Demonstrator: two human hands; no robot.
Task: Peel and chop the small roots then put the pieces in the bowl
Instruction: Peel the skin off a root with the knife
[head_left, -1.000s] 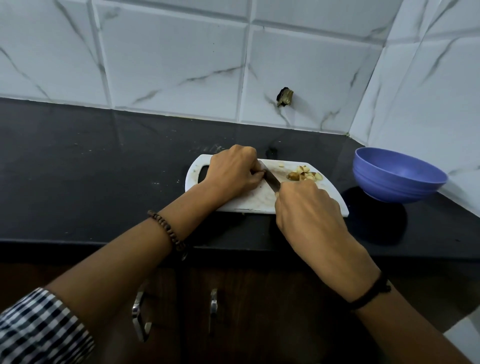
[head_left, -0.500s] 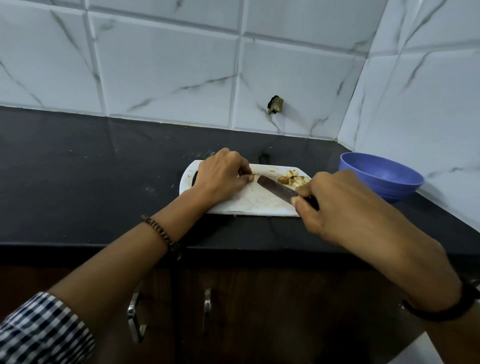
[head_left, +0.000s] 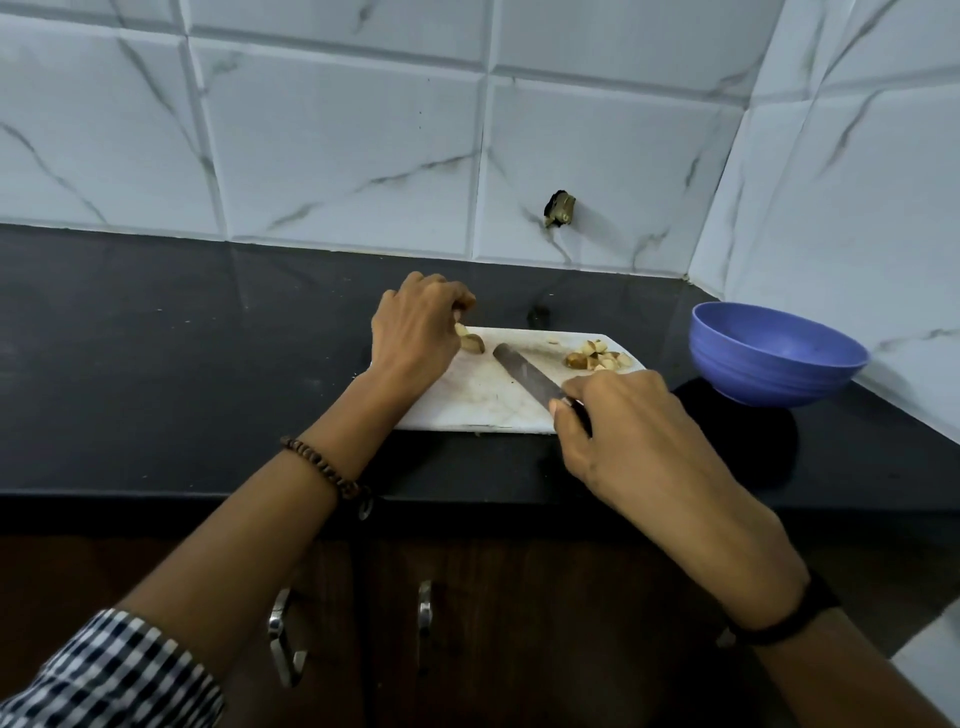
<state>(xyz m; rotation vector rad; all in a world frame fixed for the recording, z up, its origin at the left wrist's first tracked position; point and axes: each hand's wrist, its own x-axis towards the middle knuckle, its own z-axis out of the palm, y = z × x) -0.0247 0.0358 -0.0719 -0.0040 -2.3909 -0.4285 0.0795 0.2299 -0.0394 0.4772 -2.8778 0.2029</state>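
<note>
Chopping at the cutting board (head_left: 483, 410), which sits close to the front edge of the worktop (head_left: 182, 364).
The left hand (head_left: 415, 332) has its grip curled on a small root (head_left: 470, 340) at the board's far left corner. The right hand (head_left: 623, 436) has its grip closed round the handle of the knife (head_left: 524, 376). The blade runs diagonally, tip pointing far-left toward the root. The chopped pieces (head_left: 597, 359) are heaped at the far right corner. The bowl (head_left: 774, 358) stands apart to the right, against the side wall (head_left: 857, 182). The worktop stretches wide to the left.
</note>
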